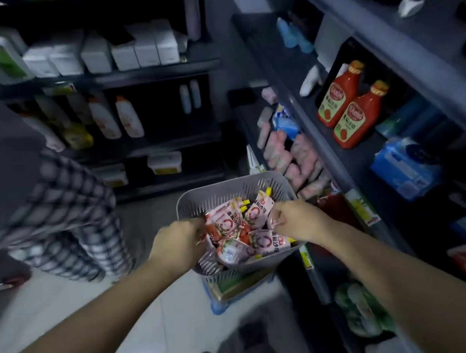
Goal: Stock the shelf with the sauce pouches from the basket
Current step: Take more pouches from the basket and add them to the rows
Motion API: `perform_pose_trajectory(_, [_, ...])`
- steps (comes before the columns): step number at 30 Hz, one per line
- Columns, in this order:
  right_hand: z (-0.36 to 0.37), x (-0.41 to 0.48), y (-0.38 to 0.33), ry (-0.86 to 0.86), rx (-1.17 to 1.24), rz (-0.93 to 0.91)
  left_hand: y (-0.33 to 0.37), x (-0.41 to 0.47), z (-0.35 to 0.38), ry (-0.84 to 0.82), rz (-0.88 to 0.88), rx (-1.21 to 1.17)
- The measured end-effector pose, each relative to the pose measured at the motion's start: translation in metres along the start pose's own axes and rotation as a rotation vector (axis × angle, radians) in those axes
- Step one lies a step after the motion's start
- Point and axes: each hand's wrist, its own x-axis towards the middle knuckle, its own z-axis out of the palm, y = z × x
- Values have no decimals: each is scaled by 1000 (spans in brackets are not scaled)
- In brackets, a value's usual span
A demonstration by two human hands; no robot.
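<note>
A grey perforated basket (213, 191) stands low in front of me, filled with several pink and white sauce pouches (232, 220) that have yellow caps. My left hand (176, 240) is at the basket's left side, its fingers curled round pouches there. My right hand (294, 218) reaches in from the right and pinches a pouch at its top edge. The shelf (320, 137) runs along the right, with a row of pink pouches (287, 155) lying on a lower level beside the basket.
Two red ketchup bottles (349, 110) and blue packs (404, 165) lie on the right shelf. Another rack with white boxes and bottles (101, 54) stands at the back. A person in checked trousers (65, 218) stands at the left on the pale floor.
</note>
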Motion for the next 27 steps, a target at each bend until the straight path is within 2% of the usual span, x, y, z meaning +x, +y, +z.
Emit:
perform_pose_trajectory(7, [24,87,71,-153,3,133,-5,70,40,-109,-171,-86])
perform_pose_trajectory(11, [41,126,97,-228,-48,168,-13,111,67,-160,-233,-97])
perform_pose_trajectory(15, [68,151,112,-272,0,232,-26,148,103,-253,-306,-124])
perform_pose_trajectory(22, [127,190,139,-200,172,481,-55,209,162,-349,-281,-187])
perform_pose_trajectory(27, [164,202,139,-249,212,553,-68,240,194,-381,-327,-229])
